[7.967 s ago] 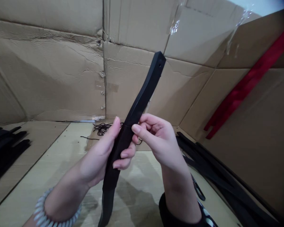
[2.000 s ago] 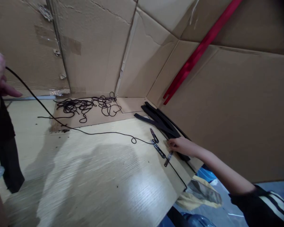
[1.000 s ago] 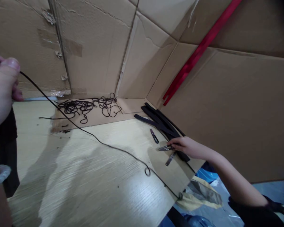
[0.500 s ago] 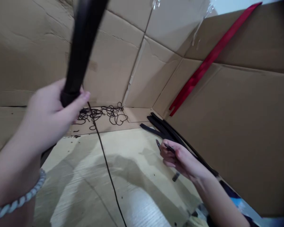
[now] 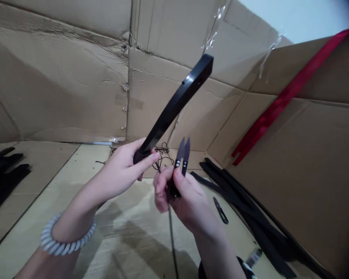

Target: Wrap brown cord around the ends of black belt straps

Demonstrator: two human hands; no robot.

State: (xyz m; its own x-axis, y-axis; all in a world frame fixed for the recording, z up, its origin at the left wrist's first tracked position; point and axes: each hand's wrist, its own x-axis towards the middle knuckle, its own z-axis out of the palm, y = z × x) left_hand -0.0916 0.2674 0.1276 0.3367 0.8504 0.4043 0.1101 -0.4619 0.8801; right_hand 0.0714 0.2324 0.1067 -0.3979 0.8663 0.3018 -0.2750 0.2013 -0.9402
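Note:
My left hand [image 5: 125,168] is wrapped round the lower part of a black curved strip [image 5: 174,104], whose squared end with small holes points up and right. Dark wrapping shows on the strip just above my thumb. In my right hand [image 5: 189,193] is a pair of thread snips [image 5: 182,159], blades upward and slightly apart, close beside my left hand. A dark cord [image 5: 172,236] hangs below my right hand; where its upper end goes is hidden by the fingers. Tangled dark cord [image 5: 164,155] lies behind both hands.
Several black strips [image 5: 244,209] lie along the right cardboard wall [image 5: 302,174], with a second pair of snips [image 5: 220,210] beside them. More black pieces [image 5: 6,174] sit at the far left. A red strip [image 5: 279,108] leans on the right wall.
The black strip has tilted over to the right and moved away from the camera. My right hand has come up beside my left hand with the snips. The view has shifted left.

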